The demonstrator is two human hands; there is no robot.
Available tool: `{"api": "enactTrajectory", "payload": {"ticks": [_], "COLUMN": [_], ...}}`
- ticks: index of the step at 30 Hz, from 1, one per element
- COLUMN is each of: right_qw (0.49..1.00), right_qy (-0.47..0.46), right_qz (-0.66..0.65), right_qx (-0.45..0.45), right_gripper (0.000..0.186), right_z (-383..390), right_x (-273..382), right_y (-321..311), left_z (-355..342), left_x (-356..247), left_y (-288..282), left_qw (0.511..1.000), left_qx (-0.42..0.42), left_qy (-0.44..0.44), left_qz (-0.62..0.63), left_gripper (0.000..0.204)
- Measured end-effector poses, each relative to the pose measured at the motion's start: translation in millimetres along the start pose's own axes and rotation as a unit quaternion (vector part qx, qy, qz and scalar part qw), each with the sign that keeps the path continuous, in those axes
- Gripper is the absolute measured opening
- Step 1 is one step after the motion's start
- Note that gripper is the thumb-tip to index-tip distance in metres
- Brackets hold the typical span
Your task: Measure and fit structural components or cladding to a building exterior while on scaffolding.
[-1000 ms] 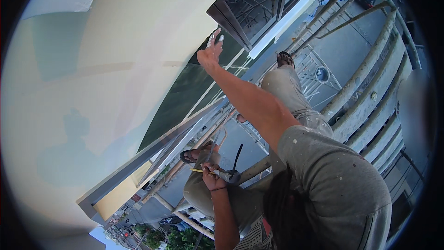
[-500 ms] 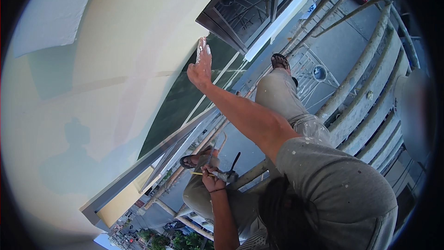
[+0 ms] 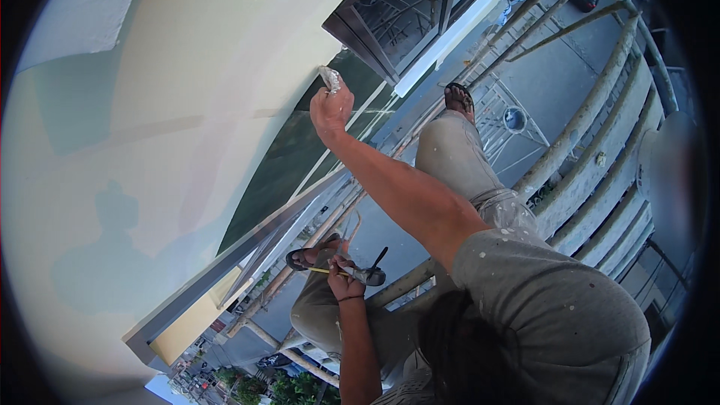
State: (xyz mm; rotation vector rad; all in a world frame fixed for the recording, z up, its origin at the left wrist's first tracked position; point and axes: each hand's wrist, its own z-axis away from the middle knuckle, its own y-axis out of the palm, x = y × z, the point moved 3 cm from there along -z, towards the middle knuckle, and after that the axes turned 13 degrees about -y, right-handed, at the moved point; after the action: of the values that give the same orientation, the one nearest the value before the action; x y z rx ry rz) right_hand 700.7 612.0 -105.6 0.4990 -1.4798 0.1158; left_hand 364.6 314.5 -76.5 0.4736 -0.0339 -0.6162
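Note:
My right hand (image 3: 331, 109) is stretched out to the cream wall (image 3: 217, 67), at the upper edge of a dark green panel (image 3: 289, 165). Its fingers are bent round a whitish, crumpled-looking patch; whether this is a held thing or smeared fingers, I cannot tell. Low in front of me, my left hand (image 3: 345, 283), with a dark band at the wrist, is closed round a thin yellow stick (image 3: 318, 270) and a grey, smeared, rounded thing (image 3: 369, 276). A black handle (image 3: 381, 256) sticks up from that grey thing.
A dark-framed window (image 3: 397, 15) with a white sill is just beyond my right hand. I straddle scaffold poles, my sandalled feet (image 3: 459, 97) apart. Pale slatted planks (image 3: 592, 172) lie to the right. The ground is far below. A grey ledge (image 3: 225, 274) juts at lower left.
My right hand has shifted slightly down and right along the wall, its fingers now more bent. My left hand has turned slightly, still holding its things. The view has moved a little.

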Motion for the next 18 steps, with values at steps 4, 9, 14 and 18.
{"api": "enactTrajectory", "payload": {"ticks": [4,9,14,18], "right_qw": [0.980,0.956,0.936,0.901], "right_qy": [0.055,0.048,0.025,0.002], "right_qz": [0.094,0.284,0.349,0.433], "right_qx": [-0.166,-0.054,-0.028,0.004], "right_gripper": [0.039,0.024,0.018,0.020], "right_z": [-40,-66,-71,-82], "right_x": [-5,39,43,49], "right_y": [-38,-27,-32,-37], "left_z": [-15,-10,-20,-21], "left_x": [-4,-7,-10,-12], "left_y": [-13,-19,-23,-25], "left_qw": [0.999,0.996,0.999,0.999], "left_qx": [0.020,0.067,-0.032,-0.007], "left_qy": [-0.025,-0.050,-0.004,-0.048], "left_qz": [-0.019,0.011,-0.006,-0.014], "left_gripper": [0.021,0.017,0.018,0.020]}}
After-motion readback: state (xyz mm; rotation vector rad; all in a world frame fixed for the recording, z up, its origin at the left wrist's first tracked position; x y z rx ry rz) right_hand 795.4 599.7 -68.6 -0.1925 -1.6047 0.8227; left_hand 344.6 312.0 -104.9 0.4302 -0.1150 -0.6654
